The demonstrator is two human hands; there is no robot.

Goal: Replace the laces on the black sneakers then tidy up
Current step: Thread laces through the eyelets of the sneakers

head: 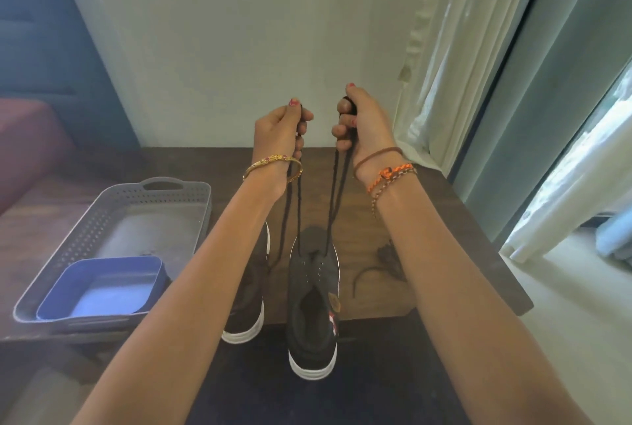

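Note:
Two black sneakers with white soles lie on the dark wooden table [461, 219]. The right sneaker [313, 305] sits in the middle, heel toward me and partly over the table's front edge. A dark lace [333, 206] runs up from its front eyelets in two taut strands. My left hand [282, 130] grips one strand, raised high above the shoe. My right hand [362, 120] grips the other strand at about the same height. The left sneaker [248, 308] lies beside it, mostly hidden by my left forearm. A loose dark lace [383, 264] lies on the table to the right.
A grey perforated tray [102, 219] stands on the table at the left with a blue container [102, 288] in its near corner. A pale wall rises behind the table. Curtains [461, 65] and a window are at the right.

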